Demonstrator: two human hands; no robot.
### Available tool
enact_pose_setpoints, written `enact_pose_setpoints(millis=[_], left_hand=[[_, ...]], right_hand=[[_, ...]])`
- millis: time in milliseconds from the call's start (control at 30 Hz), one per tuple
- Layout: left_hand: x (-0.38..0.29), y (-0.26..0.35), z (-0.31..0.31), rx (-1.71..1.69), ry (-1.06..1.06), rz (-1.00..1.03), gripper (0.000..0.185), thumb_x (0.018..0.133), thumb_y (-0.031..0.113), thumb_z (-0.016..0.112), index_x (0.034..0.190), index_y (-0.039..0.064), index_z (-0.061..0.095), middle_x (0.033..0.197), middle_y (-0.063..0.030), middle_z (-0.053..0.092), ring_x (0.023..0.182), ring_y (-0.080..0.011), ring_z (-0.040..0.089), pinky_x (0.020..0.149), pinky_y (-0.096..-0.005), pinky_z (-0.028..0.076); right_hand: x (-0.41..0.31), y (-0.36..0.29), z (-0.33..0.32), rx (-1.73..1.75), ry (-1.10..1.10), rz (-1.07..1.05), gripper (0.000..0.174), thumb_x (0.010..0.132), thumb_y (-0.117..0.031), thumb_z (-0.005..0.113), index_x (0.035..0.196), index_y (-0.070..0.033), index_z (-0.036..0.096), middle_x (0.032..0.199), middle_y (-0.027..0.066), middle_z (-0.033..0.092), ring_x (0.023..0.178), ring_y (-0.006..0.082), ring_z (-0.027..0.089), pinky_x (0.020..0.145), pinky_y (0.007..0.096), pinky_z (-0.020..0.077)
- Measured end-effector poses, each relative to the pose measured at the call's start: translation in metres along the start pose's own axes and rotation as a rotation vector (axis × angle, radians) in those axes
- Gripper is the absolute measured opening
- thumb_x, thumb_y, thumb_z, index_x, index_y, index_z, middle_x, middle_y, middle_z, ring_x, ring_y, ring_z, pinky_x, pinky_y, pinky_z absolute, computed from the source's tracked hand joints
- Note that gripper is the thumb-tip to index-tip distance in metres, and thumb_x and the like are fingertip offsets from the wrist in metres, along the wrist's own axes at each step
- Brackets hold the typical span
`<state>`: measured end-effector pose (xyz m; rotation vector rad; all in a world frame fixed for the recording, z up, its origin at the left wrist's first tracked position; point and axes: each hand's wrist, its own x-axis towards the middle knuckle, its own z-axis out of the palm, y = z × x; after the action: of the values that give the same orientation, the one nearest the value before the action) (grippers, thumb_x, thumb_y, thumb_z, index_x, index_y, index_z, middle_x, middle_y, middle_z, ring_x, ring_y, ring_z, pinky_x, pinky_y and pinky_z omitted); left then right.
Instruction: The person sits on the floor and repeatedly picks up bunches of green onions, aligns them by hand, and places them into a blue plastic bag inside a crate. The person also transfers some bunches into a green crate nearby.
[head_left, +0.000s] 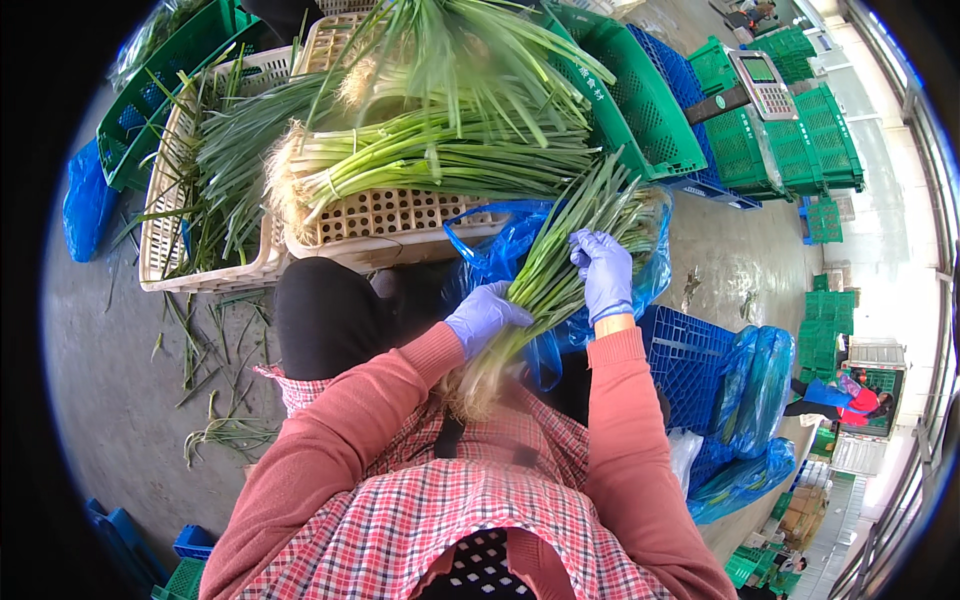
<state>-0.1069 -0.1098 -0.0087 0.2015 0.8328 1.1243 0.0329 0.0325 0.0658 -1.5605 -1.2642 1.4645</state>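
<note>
My left hand (487, 315), in a purple disposable glove, grips a bunch of long green onions (551, 266) around the lower stems. Its pale roots (474, 394) hang towards my lap, and the leaves point away to the upper right. My right hand (602, 274), gloved alike, is at the right edge of the leaves with its fingers curled; whether they pinch a leaf cannot be seen. Beneath the bunch is a blue plastic bag (510, 244) with more greens (637, 217) in its right part. Banded green onions (420, 161) lie on a cream perforated plastic crate (390, 214) ahead.
A cream basket (259, 247) of loose leaves stands left. Green crates (649, 105) and a scale display (763, 81) are at upper right. Bagged greens (754, 390) rest on a blue pallet (686, 360). Leaf scraps (229, 435) litter the floor. A person (847, 401) is far right.
</note>
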Motion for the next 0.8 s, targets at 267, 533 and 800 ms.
enact_pose_setpoints(millis=[267, 533, 800], left_hand=[[0.001, -0.003, -0.005, 0.085, 0.022, 0.013, 0.045, 0.075, -0.013, 0.076, 0.118, -0.002, 0.069, 0.106, -0.0125, 0.075, 0.088, -0.0240, 0.074, 0.084, -0.0385, 0.061], [0.018, -0.024, -0.019, 0.004, -0.049, 0.063, 0.030, 0.083, -0.005, 0.075, 0.112, -0.001, 0.070, 0.103, -0.0110, 0.074, 0.090, -0.0220, 0.072, 0.086, -0.0338, 0.059], [0.028, -0.030, -0.033, 0.075, -0.011, 0.071, 0.038, 0.091, 0.005, 0.074, 0.128, 0.002, 0.065, 0.099, -0.0066, 0.074, 0.090, -0.0189, 0.071, 0.083, -0.0322, 0.058]], right_hand=[[-0.007, 0.021, -0.013, -0.784, 0.492, -0.633, 0.018, 0.099, -0.020, 0.066, 0.092, -0.004, 0.071, 0.081, 0.0118, 0.071, 0.071, 0.0245, 0.062, 0.070, 0.0367, 0.0491], [-0.092, -0.112, 0.106, -0.024, 0.042, -0.833, 0.011, 0.095, -0.007, 0.067, 0.101, -0.002, 0.075, 0.097, 0.0067, 0.071, 0.079, 0.0124, 0.067, 0.068, 0.0267, 0.0537], [-0.130, -0.057, 0.159, -0.396, -0.327, -0.893, 0.035, 0.094, -0.015, 0.076, 0.125, -0.003, 0.069, 0.115, 0.0121, 0.073, 0.098, 0.0195, 0.074, 0.086, 0.0293, 0.0579]])
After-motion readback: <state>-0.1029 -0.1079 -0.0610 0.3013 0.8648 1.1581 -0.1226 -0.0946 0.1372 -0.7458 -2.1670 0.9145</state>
